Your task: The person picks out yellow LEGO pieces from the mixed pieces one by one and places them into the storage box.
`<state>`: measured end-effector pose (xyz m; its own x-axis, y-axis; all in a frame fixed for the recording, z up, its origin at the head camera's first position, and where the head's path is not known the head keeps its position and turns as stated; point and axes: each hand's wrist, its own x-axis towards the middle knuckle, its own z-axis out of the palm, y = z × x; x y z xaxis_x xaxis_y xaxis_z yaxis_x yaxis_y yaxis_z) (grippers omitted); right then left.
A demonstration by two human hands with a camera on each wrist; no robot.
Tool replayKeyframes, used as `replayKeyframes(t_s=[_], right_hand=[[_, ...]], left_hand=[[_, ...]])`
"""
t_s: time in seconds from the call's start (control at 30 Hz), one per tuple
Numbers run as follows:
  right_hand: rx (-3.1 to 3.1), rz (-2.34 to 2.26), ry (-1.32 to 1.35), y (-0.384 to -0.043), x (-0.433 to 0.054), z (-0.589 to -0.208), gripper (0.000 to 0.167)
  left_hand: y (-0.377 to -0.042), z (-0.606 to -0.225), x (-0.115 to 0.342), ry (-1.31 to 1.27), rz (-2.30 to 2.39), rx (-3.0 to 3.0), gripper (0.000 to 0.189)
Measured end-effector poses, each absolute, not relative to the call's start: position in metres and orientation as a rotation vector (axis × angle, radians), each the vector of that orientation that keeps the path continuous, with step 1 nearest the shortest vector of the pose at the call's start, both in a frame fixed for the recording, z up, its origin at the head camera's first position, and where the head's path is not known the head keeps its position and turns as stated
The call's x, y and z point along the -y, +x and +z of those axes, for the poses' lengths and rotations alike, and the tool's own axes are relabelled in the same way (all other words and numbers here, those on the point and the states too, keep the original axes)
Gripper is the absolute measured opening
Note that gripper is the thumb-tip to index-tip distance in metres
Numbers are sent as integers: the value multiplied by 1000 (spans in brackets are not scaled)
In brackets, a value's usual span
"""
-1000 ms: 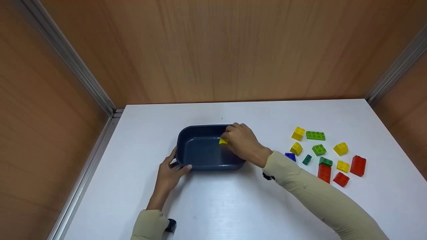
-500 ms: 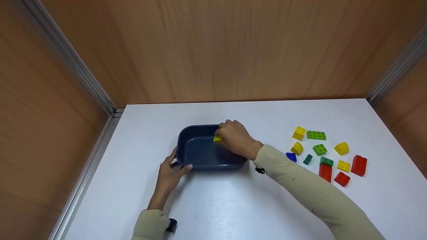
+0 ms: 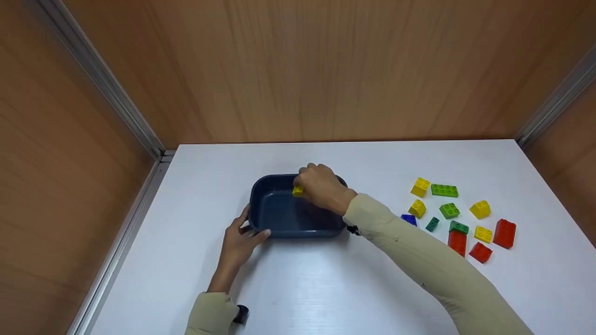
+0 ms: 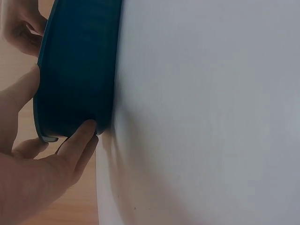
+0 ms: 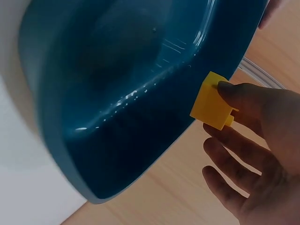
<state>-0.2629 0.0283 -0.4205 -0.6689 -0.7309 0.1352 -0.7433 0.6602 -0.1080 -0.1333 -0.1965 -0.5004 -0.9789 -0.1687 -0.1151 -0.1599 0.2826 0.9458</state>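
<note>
A dark blue rectangular dish (image 3: 284,218) stands on the white table, its inside bare where it shows. My left hand (image 3: 237,244) grips its left end, thumb at the near corner. In the left wrist view, fingers lie against the end wall (image 4: 77,75) of the dish. Over the far part of the dish, my right hand (image 3: 321,186) pinches a yellow toy brick (image 3: 297,191). The right wrist view shows the thumb on one face of the yellow brick (image 5: 211,102), studs toward the palm; the other fingers are loosely bent. The brick overlaps the dish's rim there.
Loose toy bricks lie at the table's right: red (image 3: 504,233), green (image 3: 444,190), yellow (image 3: 420,187) and blue (image 3: 409,219) ones. A wood-grain panel (image 3: 326,70) rises behind the table, with others at both sides. The right sleeve (image 3: 419,260) crosses the table's front.
My right hand has moved left and slightly away over the dish, carrying the yellow brick. My left hand keeps its place at the dish's end.
</note>
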Motion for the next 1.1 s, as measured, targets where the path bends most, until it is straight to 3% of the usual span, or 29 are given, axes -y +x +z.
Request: replayKeyframes(t_s=[1.1], right_hand=[[2964, 79, 1369, -283, 15, -428, 23]], left_hand=[[-135, -503, 194, 373, -1822, 2516, 88]])
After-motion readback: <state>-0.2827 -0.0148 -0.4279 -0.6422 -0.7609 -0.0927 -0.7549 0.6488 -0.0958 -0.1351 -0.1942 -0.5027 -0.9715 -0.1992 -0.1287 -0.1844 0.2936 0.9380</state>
